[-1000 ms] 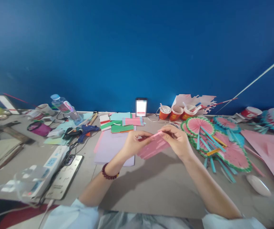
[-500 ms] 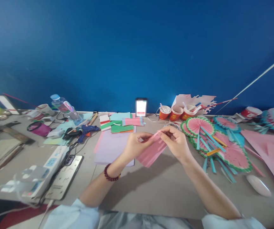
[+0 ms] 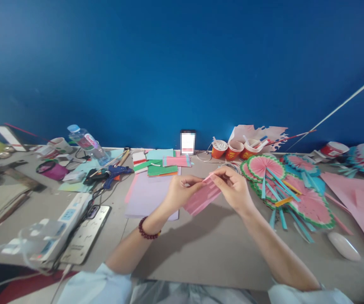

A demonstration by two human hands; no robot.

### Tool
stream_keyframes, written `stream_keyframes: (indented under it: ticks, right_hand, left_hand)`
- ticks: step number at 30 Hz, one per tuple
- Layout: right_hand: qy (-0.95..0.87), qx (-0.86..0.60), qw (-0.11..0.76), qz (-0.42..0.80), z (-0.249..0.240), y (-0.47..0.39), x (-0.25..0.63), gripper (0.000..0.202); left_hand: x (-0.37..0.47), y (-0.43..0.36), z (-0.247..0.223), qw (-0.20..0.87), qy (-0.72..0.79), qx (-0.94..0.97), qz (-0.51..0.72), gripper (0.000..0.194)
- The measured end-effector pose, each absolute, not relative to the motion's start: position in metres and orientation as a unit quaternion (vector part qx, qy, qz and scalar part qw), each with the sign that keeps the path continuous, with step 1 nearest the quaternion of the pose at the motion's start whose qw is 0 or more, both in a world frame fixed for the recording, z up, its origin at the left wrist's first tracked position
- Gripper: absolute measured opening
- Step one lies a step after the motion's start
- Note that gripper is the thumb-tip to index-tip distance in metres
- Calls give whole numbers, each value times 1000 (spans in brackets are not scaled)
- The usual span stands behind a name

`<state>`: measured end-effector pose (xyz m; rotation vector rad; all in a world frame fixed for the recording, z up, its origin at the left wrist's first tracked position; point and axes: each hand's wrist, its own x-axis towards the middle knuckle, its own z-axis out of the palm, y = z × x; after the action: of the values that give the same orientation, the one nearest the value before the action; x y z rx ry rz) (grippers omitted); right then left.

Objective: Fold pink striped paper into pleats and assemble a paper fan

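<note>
A sheet of pink paper (image 3: pixel 202 199) with crease lines across it is held up above the table between my two hands. My left hand (image 3: pixel 184 192), below a dark red bead bracelet (image 3: pixel 148 229) on the wrist, pinches its upper left edge. The thumb and fingers of my right hand (image 3: pixel 232 185) close on the upper right part. Beneath and left of the paper lies a stack of lilac sheets (image 3: pixel 148 196). Behind it are green paper pieces (image 3: pixel 161 169) and a pink pleated strip with blue ends (image 3: pixel 177 161).
Watermelon-patterned paper fans (image 3: pixel 311 204) and a white mouse (image 3: pixel 343 246) lie to the right. Red paper cups (image 3: pixel 234 151) stand by the blue wall. On the left are a power strip (image 3: pixel 64 226), a phone (image 3: pixel 87 236), a blue glue gun (image 3: pixel 114 175) and a water bottle (image 3: pixel 88 143).
The lower end of the pink paper has lifted slightly and its visible part looks shorter. Both hands keep their pinch in nearly the same place.
</note>
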<state>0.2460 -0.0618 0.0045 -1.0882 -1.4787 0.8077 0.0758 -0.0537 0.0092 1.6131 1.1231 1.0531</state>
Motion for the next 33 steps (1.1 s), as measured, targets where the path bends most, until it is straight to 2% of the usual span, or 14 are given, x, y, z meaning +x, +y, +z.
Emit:
stream_keyframes:
  ticks: [9, 14, 17, 22, 33]
  right_hand:
    - [-668, -410, 490, 382, 7, -61, 255, 15]
    - [-707, -433, 425, 364, 16, -61, 260, 33]
    - [-737, -441, 403, 317, 19, -61, 260, 15]
    - [-757, -429, 411, 270, 17, -57, 259, 16]
    - [-732, -440, 447, 265, 11, -52, 263, 12]
  left_hand:
    - [75, -57, 8, 405, 453, 661, 441, 14]
    - [74, -61, 9, 371, 449, 701, 411, 14]
    - [74, -62, 10, 337, 434, 739, 390, 19]
    - [74, -59, 8, 277, 431, 778, 364, 24]
    - [67, -52, 9, 393, 428, 711, 396, 18]
